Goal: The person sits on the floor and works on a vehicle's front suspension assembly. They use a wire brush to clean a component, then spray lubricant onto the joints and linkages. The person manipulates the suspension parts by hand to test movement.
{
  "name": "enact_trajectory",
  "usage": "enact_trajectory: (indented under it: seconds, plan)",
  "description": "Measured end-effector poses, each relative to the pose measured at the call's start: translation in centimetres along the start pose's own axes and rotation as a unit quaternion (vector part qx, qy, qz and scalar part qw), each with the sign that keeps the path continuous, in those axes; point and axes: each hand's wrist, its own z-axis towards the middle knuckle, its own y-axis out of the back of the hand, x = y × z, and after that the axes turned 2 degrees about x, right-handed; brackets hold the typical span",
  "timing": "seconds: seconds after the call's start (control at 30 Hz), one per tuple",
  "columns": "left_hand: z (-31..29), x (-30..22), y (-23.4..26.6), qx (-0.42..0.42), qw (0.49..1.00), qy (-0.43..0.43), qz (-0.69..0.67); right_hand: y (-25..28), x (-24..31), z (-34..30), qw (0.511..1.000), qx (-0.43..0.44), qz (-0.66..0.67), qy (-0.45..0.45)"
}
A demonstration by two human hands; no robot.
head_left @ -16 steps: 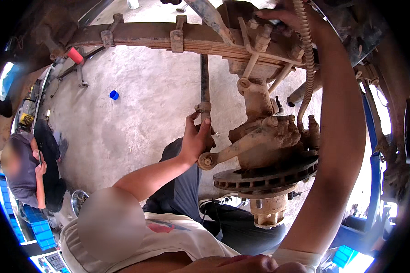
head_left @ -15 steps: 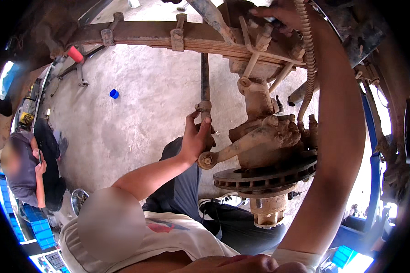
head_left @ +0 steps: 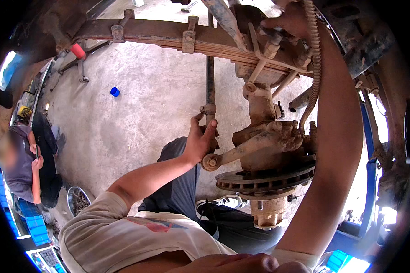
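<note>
My left hand (head_left: pixel 201 140) is closed round the lower end of a dark tie rod (head_left: pixel 210 86), just below its clamp. Beside its fingers is the round eye of a rusty steering arm (head_left: pixel 248 148). My right arm reaches up past the brake disc (head_left: pixel 264 179) to the top of the leaf spring (head_left: pixel 159 36). There my right hand (head_left: pixel 292 22) curls over the spot near the nuts of a U-bolt (head_left: pixel 272 48). Its fingers show only partly, and what they grip is hidden. A ribbed hose (head_left: pixel 315 59) passes in front of that wrist.
A wheel hub (head_left: pixel 268 214) hangs beneath the disc, above my legs. On the concrete floor (head_left: pixel 141 109) are a blue cup (head_left: pixel 115 92) and a stand with a red part (head_left: pixel 78 51). At left sits another person (head_left: pixel 25 159) holding a phone-like object, near a metal bowl (head_left: pixel 77 200) and blue crates (head_left: pixel 35 227).
The view has shifted slightly, so the axle parts sit a little further right and lower. My left hand stays on the tie rod, and my right hand stays by the U-bolt.
</note>
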Motion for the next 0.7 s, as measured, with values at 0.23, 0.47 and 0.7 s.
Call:
enact_trajectory:
  seconds: [0.23,0.47,0.7]
  plan:
    - [-0.1,0.9,0.8,-0.016,1.0,-0.005,0.019,-1.1,0.1,0.6,1.0,0.013,0.0,-0.003]
    - [0.0,0.4,0.1,-0.012,1.0,-0.003,-0.003,-1.2,-0.4,-0.8,0.991,-0.043,0.108,0.065]
    - [0.3,1.0,0.6,-0.003,1.0,-0.012,-0.003,-2.3,0.4,-0.9,0.995,-0.088,0.054,0.01]
